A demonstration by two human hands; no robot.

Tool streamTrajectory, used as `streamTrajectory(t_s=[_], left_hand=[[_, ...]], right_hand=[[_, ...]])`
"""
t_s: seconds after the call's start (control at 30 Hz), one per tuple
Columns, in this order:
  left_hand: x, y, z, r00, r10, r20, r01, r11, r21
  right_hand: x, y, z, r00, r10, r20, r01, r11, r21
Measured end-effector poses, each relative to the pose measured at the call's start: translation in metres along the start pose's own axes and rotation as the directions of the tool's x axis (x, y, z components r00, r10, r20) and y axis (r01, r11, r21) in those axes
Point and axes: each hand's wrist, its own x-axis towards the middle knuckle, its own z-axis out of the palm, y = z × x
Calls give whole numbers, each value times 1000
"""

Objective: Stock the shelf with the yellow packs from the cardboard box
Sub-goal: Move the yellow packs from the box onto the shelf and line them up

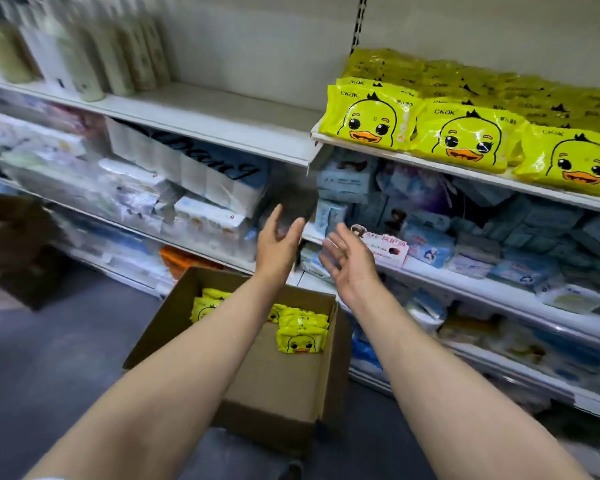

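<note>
Fingers of both hands are loose and spread, holding nothing: the left hand (278, 241) and the right hand (350, 258) hang in the air with palms turned toward each other, above the far edge of the cardboard box (257, 379).

The yellow packs (300, 336) left to stock lie in the far part of the box, at about 6 o'clock from the hands. Some stand on edge against the right wall and more lie toward the back left, partly hidden by the left forearm.

The shelf (388, 154) being filled is at about 2 o'clock, its front row of stocked duck packs (466, 138) leaning face-out with more piled behind.

The next move looks like a reach down into the box. Gathering several upright packs between both palms and keeping the duck faces forward should save turning them at the shelf. The soft wrappers will likely slip if squeezed loosely.
</note>
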Motion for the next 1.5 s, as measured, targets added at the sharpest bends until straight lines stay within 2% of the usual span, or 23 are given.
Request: streamTrajectory(t_s=[0.1,0.27,0.4,0.53,0.67,0.83,0.97,1.03,1.13,1.2,1.27,1.33,1.4,1.5], left_hand=[[-27,-31,-30,985,-158,-62,155,986,-63],[-48,-104,-69,938,-331,-107,331,943,-13],[-45,-154,-83,867,-495,-51,494,869,-34],[-25,-203,-90,794,-607,10,606,794,49],[-1,-247,-91,775,-630,62,624,776,89],[25,-321,-69,688,-712,136,688,701,190],[44,-374,-43,656,-724,214,649,685,330],[45,-403,-31,641,-737,214,680,674,288],[41,-431,-24,637,-759,139,727,650,220],[41,-435,-27,684,-722,101,689,685,236],[43,-436,-36,722,-679,132,633,725,270],[47,-428,-51,679,-707,199,655,705,271],[52,-418,-71,633,-733,250,707,679,199],[64,-401,-104,627,-730,273,723,675,146]], right_hand=[[-6,37,-9,998,64,-17,-65,997,-42],[-9,103,-38,975,178,-134,-190,978,-82],[1,142,-59,940,245,-240,-288,943,-167],[23,170,-66,891,299,-341,-381,902,-203],[45,203,-66,846,319,-426,-450,857,-252],[79,250,-75,788,349,-507,-525,812,-256],[97,285,-95,757,366,-541,-553,801,-232],[103,299,-105,741,369,-561,-559,801,-212],[108,310,-114,698,365,-616,-570,804,-170],[112,312,-116,681,365,-635,-578,800,-160],[115,312,-114,661,369,-653,-585,799,-140],[116,311,-112,637,361,-681,-591,796,-131],[115,312,-109,619,340,-708,-616,769,-170],[116,316,-92,628,413,-660,-702,667,-250]])
